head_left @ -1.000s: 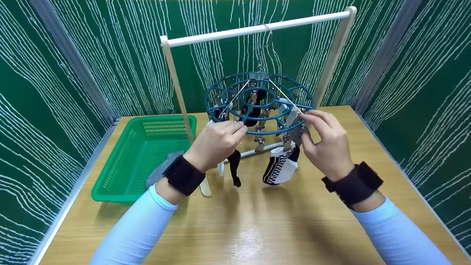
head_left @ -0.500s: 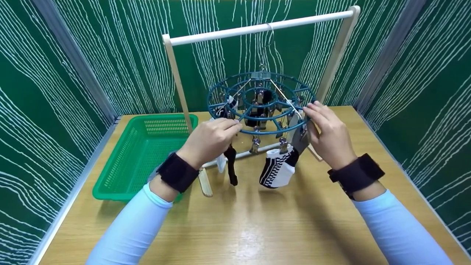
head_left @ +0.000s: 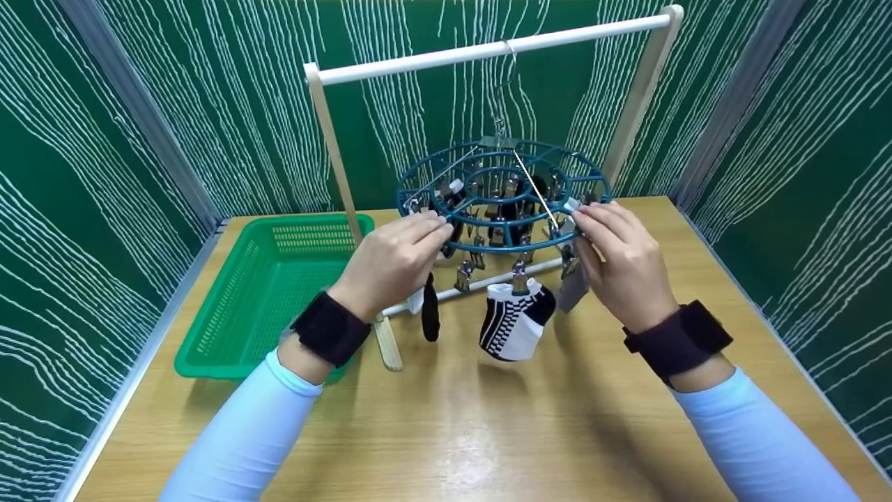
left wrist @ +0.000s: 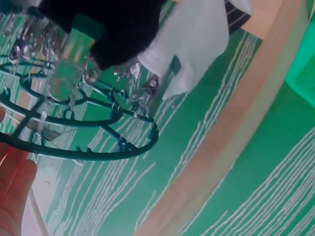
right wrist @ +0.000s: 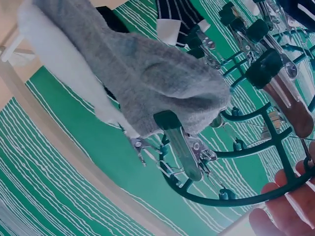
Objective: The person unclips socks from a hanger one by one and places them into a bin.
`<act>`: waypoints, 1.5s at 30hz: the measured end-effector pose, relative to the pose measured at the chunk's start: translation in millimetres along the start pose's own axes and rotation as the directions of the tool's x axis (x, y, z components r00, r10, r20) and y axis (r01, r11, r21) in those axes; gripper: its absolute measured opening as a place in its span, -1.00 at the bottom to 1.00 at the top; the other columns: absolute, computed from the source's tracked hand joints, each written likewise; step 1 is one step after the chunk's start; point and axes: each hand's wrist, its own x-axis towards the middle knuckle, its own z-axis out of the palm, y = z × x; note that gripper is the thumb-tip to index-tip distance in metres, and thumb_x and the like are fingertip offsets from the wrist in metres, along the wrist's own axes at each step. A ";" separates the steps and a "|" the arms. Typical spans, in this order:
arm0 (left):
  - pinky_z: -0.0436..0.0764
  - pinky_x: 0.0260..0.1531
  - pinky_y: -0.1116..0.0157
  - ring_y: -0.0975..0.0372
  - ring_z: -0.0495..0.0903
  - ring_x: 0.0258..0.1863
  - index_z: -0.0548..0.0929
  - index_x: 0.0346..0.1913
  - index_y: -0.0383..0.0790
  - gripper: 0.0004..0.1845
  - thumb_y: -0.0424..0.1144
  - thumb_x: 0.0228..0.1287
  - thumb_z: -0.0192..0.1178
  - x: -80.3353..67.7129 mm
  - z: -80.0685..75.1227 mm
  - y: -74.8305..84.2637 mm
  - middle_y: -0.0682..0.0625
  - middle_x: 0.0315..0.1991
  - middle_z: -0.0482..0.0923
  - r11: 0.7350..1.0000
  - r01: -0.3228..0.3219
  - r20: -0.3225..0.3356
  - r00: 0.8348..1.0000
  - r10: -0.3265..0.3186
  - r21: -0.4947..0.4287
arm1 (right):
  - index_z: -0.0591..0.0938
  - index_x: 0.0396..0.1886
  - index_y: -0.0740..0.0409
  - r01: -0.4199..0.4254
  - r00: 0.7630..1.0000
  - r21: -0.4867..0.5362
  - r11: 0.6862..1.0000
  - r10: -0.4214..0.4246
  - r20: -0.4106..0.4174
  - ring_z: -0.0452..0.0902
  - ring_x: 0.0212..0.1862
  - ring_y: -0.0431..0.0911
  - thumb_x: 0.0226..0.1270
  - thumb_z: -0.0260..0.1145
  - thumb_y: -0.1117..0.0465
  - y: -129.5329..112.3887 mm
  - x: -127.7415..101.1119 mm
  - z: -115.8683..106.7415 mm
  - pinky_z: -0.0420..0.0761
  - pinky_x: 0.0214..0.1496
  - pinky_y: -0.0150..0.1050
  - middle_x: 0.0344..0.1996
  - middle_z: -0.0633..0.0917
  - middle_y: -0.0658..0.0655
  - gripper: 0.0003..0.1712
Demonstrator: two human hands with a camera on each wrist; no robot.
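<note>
A round dark-green clip hanger [head_left: 511,247] hangs by its metal hook from the rack's white bar. My left hand [head_left: 397,261] pinches its rim at the front left. Opposite, my right hand [head_left: 627,261] grips the rim at the front right, fingers over the top. A black-and-white patterned sock [head_left: 513,328] dangles from a front clip between the hands. Below the left hand hangs a narrow black sock [head_left: 431,314]. The right wrist view shows a grey sock [right wrist: 162,78] in a clip; the left wrist view shows a white sock [left wrist: 192,44]. Several clips hold nothing.
The rack's wooden left leg [head_left: 333,153] and right leg [head_left: 641,104] flank the hanger beneath the white bar [head_left: 432,61]. A green plastic basket [head_left: 198,307] stands at the left on the wooden table [head_left: 460,432]. Green walls with white streaks enclose the table.
The hanger has turned, carrying the front patterned sock to the left. The grey sock at the right has swung forward below the rim. Both hands stay at the rim, the left shifting slightly left.
</note>
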 end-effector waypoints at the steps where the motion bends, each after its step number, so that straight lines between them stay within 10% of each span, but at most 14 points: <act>1: 0.79 0.19 0.11 -0.02 0.84 0.10 0.81 0.10 -0.40 -0.77 -0.48 0.50 0.27 -0.2 0.0 1.3 -0.24 0.03 0.85 1.000 -0.003 0.002 1.000 0.003 0.003 | 0.76 0.12 0.49 0.003 1.000 -0.002 1.000 -0.003 -0.005 0.71 0.17 0.38 0.38 0.45 0.54 -1.4 0.0 -0.2 0.62 0.43 0.25 0.05 0.80 0.47 -0.67; 16: 0.84 0.03 0.18 0.05 0.88 -0.06 0.82 0.05 -0.38 -0.78 -0.56 0.46 0.30 -1.7 0.3 2.6 -0.19 -0.07 0.86 0.999 -0.022 0.027 0.999 0.021 0.036 | 0.83 -0.02 0.40 0.077 0.991 0.031 0.997 -0.073 -0.112 0.75 -0.01 0.30 0.10 0.61 0.58 -18.4 -1.3 1.4 0.72 0.10 0.19 -0.08 0.85 0.37 -0.61; 25: 0.84 0.03 0.17 0.03 0.87 -0.05 0.83 0.04 -0.38 -0.77 -0.58 0.46 0.27 -2.6 2.3 -1.2 -0.20 -0.08 0.86 0.999 -0.018 0.038 0.999 0.016 0.049 | 0.83 -0.03 0.35 0.050 0.990 0.153 0.987 -0.029 -0.137 0.72 -0.15 0.21 0.33 0.61 0.30 -40.2 -7.8 1.1 0.62 0.19 -0.44 -0.16 0.83 0.34 -0.72; 29: 0.84 0.02 0.18 0.04 0.87 -0.04 0.83 0.05 -0.38 -0.78 -0.56 0.48 0.28 -2.6 2.7 -1.2 -0.20 -0.08 0.86 0.999 -0.010 0.045 0.999 0.008 0.047 | 0.81 -0.03 0.36 0.058 0.996 0.194 0.979 -0.044 -0.078 0.70 -0.34 0.07 0.54 0.47 0.07 -45.6 -12.9 6.7 0.69 -0.17 -0.32 -0.23 0.84 0.30 -0.62; 33: 0.84 0.04 0.18 0.03 0.87 -0.03 0.83 0.06 -0.39 -0.79 -0.54 0.50 0.27 -3.3 3.5 -1.0 -0.20 -0.06 0.86 0.999 -0.004 0.060 0.998 0.001 0.045 | 0.78 -0.01 0.39 0.029 0.999 0.233 0.972 -0.038 0.034 0.73 -0.38 0.00 0.35 0.61 0.24 -48.1 -18.0 13.4 0.74 -0.32 -0.24 -0.22 0.86 0.28 -0.65; 45: 0.83 0.08 0.12 -0.02 0.86 0.00 0.82 0.05 -0.41 -0.77 -0.58 0.49 0.23 -4.7 7.6 -3.4 -0.23 -0.05 0.85 0.999 0.042 0.059 0.997 -0.041 -0.015 | 0.72 0.18 0.42 -0.217 0.932 0.328 0.920 0.096 0.349 0.86 0.01 0.16 0.37 0.60 0.25 -47.5 -13.4 32.7 0.83 0.09 0.09 0.02 0.86 0.33 -0.52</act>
